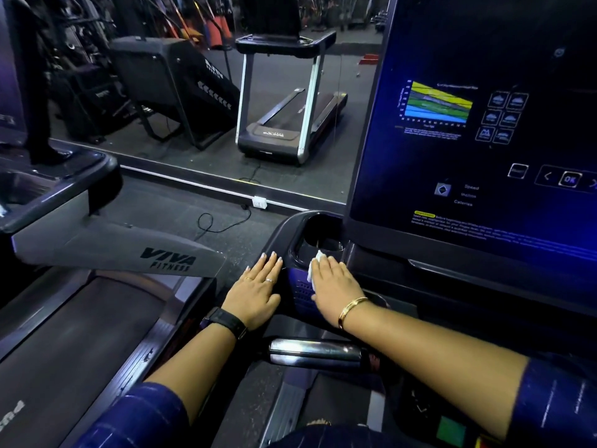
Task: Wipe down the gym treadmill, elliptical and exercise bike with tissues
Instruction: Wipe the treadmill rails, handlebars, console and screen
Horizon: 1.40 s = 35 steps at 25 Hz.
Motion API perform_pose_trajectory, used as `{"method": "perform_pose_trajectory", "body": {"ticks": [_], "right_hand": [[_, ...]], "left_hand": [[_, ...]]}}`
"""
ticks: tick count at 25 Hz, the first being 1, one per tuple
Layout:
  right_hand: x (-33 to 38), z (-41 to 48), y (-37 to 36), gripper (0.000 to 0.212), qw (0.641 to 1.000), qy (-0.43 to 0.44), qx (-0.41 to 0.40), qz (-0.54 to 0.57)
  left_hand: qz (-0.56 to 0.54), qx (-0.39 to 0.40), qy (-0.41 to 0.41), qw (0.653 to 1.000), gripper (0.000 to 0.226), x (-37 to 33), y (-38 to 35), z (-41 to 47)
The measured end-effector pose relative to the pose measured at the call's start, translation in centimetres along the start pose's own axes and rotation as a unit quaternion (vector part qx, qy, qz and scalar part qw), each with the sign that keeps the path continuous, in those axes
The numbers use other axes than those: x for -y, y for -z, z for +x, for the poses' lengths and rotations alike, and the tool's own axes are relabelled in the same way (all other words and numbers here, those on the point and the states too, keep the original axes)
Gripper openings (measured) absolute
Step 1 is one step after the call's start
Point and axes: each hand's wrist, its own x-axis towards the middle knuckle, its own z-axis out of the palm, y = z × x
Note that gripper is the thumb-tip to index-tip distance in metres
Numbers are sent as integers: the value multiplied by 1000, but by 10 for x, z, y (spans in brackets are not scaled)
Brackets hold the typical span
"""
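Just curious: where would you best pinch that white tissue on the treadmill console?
Probably the crumpled edge of the tissue that sticks out past the right hand, pinched from the side of the left hand; the rest lies pressed flat under the palm against the treadmill console.

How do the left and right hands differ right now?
The right hand presses a tissue on the console; the left hand rests empty beside it. The left hand wears rings and a black watch; the right, a gold bangle. Both lie flat, fingers straight.
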Motion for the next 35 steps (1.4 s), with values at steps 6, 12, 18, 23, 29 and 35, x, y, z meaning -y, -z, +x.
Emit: {"method": "perform_pose_trajectory", "body": {"ticks": [6, 12, 18, 23, 29, 35], "right_hand": [[5, 56, 19, 93, 997, -1, 74, -8], [-2, 49, 11, 97, 997, 35, 63, -25], [-40, 5, 12, 47, 970, 122, -30, -206], [-81, -3, 1, 62, 904, 204, -169, -334], [-94, -21, 0, 43, 863, 306, -214, -340], [-124, -53, 53, 32, 847, 322, -345, -244]], "left_hand": [[0, 7, 5, 1000, 79, -2, 1, 10], [7, 4, 4, 1000, 73, 0, 1, 14], [7, 6, -3, 1000, 73, 2, 2, 37], [-6, -19, -1, 1000, 72, 2, -3, 45], [-20, -27, 0, 999, 59, 5, -3, 52], [-33, -36, 3, 999, 58, 5, -2, 67]]}}
